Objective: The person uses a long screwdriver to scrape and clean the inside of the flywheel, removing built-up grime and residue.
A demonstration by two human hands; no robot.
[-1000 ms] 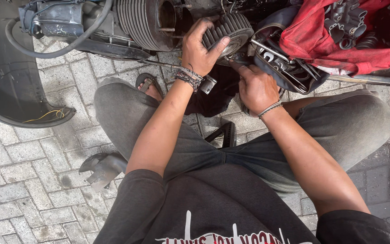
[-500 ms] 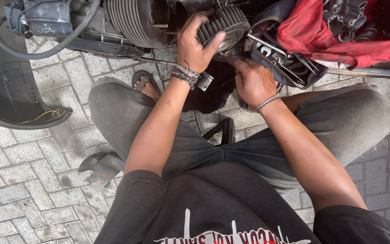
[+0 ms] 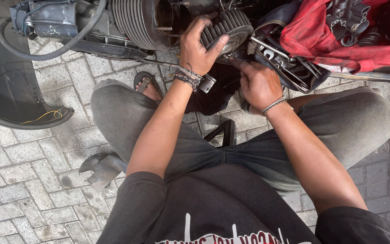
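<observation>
l hand (image 3: 198, 47) grips round ribbed metal cyl head (image 3: 229, 28); r hand (image 3: 259, 83) touching underside.

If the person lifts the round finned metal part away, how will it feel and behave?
The finned part looks like solid cast metal, so probably heavy and stiff. The left hand grips its ribbed side, which likely resists slipping. Being round, it might roll if laid on edge.

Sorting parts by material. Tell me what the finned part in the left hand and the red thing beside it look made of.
Finned cylinder head, gripped by the left hand: apparently cast metal, dull grey, with rigid parallel fins and a grimy matte surface. Red cloth: fabric, probably woven, judging by its soft folds, creases and dark stains.
</observation>
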